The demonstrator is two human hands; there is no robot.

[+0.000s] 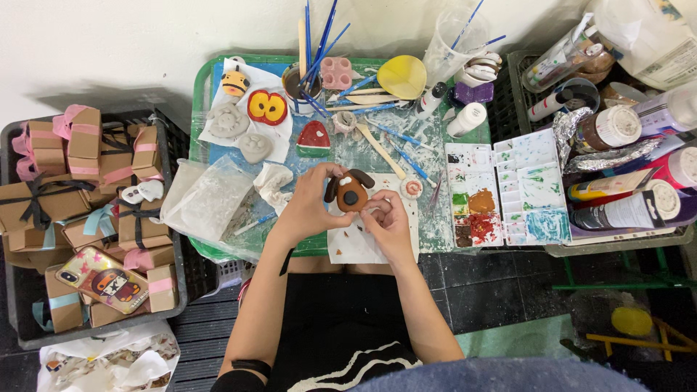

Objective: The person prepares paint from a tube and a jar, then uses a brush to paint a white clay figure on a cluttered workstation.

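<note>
A small brown clay dog face [351, 192] with dark ears and a black nose is held between both hands above a white sheet of paper [353, 243]. My left hand [308, 202] grips its left side with thumb and fingers. My right hand [388, 216] pinches its right lower edge. Both hands sit over the front edge of a green tray table [205, 80].
On the tray lie painted clay pieces: a watermelon slice [314, 139], a red and yellow owl face [267, 107], grey unpainted shapes [229, 120]. A cup of brushes [301, 80], paint palettes [508, 190], paint bottles [624, 210] stand right. A black crate of small ribboned boxes [87, 210] and a phone [103, 279] sit left.
</note>
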